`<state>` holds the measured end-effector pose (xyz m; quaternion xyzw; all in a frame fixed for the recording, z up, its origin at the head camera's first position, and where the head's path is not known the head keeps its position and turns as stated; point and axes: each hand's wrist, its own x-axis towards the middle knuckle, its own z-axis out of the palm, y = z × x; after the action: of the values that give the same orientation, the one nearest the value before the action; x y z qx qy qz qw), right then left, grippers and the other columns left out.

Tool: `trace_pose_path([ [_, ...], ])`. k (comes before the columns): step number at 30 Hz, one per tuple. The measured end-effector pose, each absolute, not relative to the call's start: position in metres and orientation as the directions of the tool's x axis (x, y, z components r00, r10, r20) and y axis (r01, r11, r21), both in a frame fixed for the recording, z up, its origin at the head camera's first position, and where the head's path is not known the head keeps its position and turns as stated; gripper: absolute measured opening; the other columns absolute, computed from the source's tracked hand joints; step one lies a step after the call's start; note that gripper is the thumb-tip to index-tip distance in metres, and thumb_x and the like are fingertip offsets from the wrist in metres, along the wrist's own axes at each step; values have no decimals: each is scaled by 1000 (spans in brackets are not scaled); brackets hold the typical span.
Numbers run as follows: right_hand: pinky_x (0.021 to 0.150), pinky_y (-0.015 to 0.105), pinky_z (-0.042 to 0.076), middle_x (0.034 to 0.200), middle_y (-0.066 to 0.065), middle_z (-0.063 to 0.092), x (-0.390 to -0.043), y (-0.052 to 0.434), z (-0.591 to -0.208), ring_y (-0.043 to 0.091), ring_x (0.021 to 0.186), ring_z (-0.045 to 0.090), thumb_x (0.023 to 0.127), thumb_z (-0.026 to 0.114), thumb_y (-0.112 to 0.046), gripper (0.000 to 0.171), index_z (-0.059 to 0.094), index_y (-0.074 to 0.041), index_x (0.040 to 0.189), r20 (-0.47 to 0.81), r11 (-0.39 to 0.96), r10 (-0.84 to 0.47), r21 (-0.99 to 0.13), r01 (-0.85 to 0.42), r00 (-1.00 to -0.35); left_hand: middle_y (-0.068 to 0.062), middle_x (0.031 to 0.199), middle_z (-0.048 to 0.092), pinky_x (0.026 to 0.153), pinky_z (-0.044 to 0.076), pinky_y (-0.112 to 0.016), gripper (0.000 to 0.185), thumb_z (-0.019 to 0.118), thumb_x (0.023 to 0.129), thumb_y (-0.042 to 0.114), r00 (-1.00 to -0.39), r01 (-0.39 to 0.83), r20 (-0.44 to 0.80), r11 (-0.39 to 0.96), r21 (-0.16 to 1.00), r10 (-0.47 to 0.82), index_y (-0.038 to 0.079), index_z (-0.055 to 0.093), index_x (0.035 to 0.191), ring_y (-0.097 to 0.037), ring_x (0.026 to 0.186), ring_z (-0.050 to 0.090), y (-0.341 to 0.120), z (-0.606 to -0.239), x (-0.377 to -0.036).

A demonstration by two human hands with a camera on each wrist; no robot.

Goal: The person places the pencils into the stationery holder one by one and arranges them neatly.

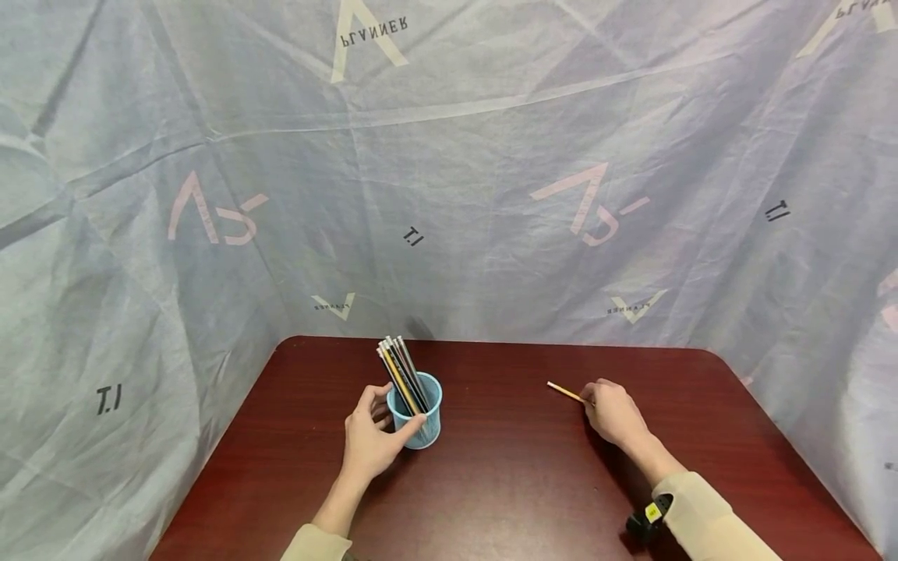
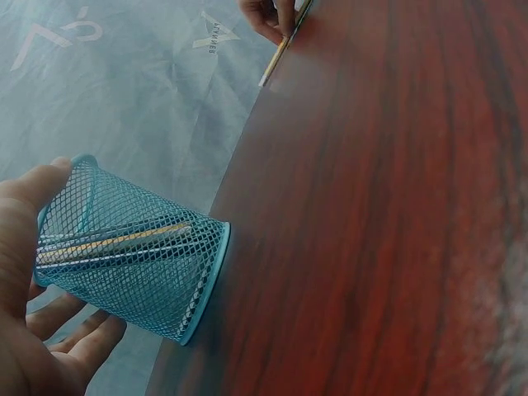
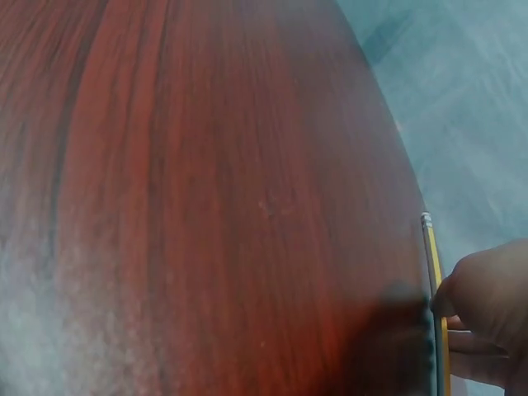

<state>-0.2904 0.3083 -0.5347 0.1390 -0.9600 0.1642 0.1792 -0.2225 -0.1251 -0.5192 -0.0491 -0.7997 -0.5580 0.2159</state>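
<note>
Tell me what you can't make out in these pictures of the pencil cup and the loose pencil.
- Loose pencil: its near end is hidden inside the right hand in the head view and cut off by the bottom edge in the right wrist view.
- Pencils in the blue mesh cup: too small and overlapped to count.
- Cup's near side: the left hand covers it.

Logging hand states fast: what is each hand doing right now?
Left hand: grips the blue wire-mesh pencil cup holding several pencils.
Right hand: pinches a thin yellow pencil on the dark red wooden table.
</note>
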Motion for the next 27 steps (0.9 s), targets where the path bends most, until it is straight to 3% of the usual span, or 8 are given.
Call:
trace_pose_path([
  [10,66,42,61,80,5,69,-291,286,-513,21,72,67,83,77,6,11,78,-3,89,488,882,-255,-237,-408,-835,-12,131,75,92,67,-48,62,100,74,24,-910,304,384,375,876,-158,6,63,121,-29,113,77,-123,-518,-222],
  [19,59,26,52,80,-1,65,-279,260,-485,8,68,58,85,78,4,13,78,-6,93,516,828,-284,-294,-478,-808,-15,131,75,90,67,-51,60,99,75,24,-897,331,412,376,866,-160,5,62,119,-31,111,77,-121,-516,-225],
  [27,59,22,49,81,-6,66,-275,236,-453,4,67,55,87,78,2,16,78,-12,95,545,775,-287,-351,-526,-788,-12,134,74,91,67,-47,62,101,73,25,-907,299,387,394,869,-167,7,63,119,-29,113,77,-125,-516,-223],
])
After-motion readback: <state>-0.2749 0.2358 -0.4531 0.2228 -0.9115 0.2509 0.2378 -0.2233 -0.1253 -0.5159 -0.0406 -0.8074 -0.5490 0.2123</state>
